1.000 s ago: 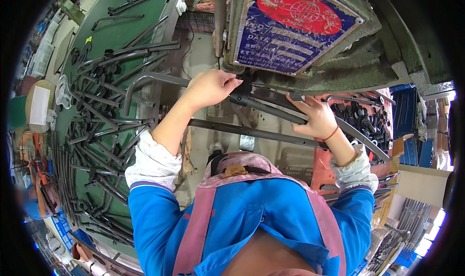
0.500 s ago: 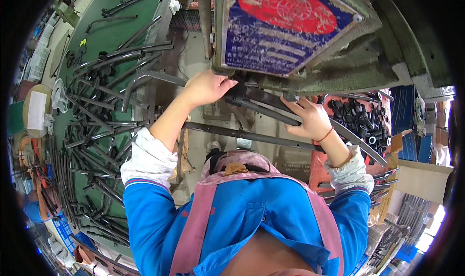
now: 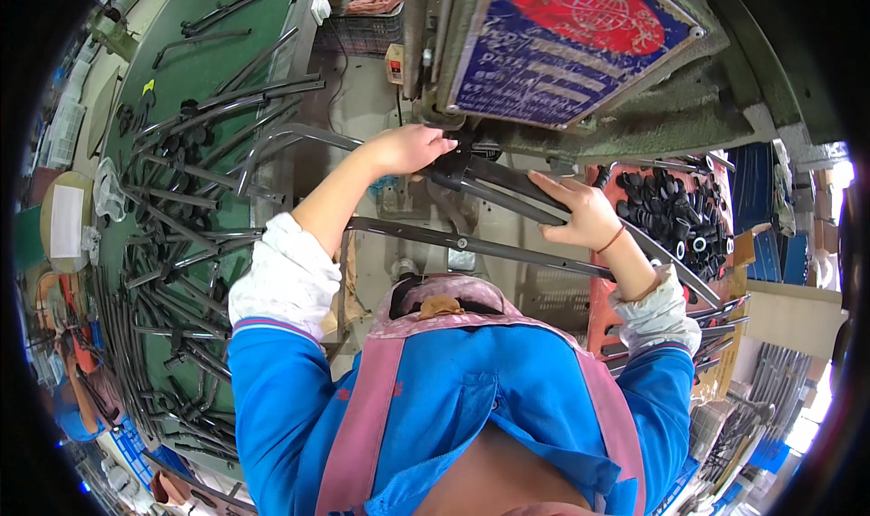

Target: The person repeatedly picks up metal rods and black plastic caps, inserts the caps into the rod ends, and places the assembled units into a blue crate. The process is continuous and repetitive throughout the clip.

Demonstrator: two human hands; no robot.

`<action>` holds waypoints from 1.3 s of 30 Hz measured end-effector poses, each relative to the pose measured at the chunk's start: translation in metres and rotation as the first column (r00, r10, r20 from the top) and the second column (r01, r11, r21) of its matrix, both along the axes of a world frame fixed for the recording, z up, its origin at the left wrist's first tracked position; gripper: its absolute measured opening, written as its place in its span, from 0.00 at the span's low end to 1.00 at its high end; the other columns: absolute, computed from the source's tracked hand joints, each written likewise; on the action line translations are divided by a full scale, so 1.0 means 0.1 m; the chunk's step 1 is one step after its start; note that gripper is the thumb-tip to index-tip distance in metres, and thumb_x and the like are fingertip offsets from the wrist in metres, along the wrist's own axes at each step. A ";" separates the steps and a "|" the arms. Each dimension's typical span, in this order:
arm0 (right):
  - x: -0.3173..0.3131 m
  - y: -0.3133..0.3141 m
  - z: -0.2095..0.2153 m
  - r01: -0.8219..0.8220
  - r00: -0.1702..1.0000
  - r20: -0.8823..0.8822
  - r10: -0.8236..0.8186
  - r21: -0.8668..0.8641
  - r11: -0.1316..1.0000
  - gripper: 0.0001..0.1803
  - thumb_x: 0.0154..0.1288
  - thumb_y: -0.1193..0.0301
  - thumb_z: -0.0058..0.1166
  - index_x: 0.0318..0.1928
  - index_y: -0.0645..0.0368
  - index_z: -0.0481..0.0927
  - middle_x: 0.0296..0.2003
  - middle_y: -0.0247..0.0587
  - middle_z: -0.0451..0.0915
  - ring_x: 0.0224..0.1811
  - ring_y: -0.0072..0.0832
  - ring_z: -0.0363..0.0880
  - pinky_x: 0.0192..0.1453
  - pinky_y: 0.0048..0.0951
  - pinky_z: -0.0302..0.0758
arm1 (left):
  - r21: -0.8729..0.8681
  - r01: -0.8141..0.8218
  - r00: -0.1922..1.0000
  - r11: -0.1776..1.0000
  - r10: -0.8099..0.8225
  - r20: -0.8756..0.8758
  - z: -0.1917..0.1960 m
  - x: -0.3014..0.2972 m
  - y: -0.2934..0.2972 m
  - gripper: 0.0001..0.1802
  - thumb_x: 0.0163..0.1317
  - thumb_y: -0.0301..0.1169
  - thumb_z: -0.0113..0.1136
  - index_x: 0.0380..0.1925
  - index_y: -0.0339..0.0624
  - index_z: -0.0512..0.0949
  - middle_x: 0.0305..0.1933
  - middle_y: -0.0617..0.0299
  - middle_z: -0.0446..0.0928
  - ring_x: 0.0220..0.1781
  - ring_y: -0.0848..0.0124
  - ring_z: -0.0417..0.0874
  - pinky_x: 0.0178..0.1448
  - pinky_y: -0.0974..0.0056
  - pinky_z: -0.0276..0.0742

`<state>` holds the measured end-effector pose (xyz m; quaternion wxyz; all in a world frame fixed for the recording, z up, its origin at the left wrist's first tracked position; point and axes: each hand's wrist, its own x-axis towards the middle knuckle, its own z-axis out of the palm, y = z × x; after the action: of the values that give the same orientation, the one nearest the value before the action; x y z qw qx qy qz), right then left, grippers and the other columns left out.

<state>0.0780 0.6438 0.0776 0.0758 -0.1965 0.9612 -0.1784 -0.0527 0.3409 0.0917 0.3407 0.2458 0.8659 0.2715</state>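
Observation:
Before me is a folding frame of dark metal tubes [image 3: 507,247], with a bent end at the left. Several of its tubes meet at a black joint [image 3: 450,169] just under the head of a green machine [image 3: 634,149]. My left hand [image 3: 405,151] is closed at this joint, its thumb and fingers pressed together; the underside of the grip is hidden. Farther right, my right hand [image 3: 584,215] grips the tubes that slope down from the joint, thumb below and index finger stretched along the top. The lower tube crosses in front of my waist.
On the left, a green table [image 3: 195,72] bears a heap of dark metal tubes [image 3: 190,190]. Several black plastic parts [image 3: 671,212] lie on a red surface at the right. A blue and red plate [image 3: 571,49] covers the machine's front. A black crate [image 3: 362,34] stands behind.
The view has shifted, so the machine's plate sits farther right and higher. Both hands stay on the tube frame, slightly up and to the right in the picture.

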 end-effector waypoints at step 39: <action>0.43 -0.33 0.17 0.219 0.976 -0.024 -0.218 0.044 0.975 0.47 0.40 0.58 0.63 0.68 0.34 0.69 0.30 0.48 0.78 0.32 0.48 0.80 0.39 0.45 0.77 | -0.033 0.415 0.594 0.909 -0.298 -0.747 -0.17 0.18 -0.72 0.46 0.31 0.32 0.70 0.59 0.37 0.68 0.54 0.50 0.71 0.62 0.52 0.68 0.70 0.50 0.56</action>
<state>0.1214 0.6105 0.0943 0.0512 -0.0897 0.9814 -0.1616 -0.0347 0.2693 0.0747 -0.0098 0.5263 0.8392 0.1366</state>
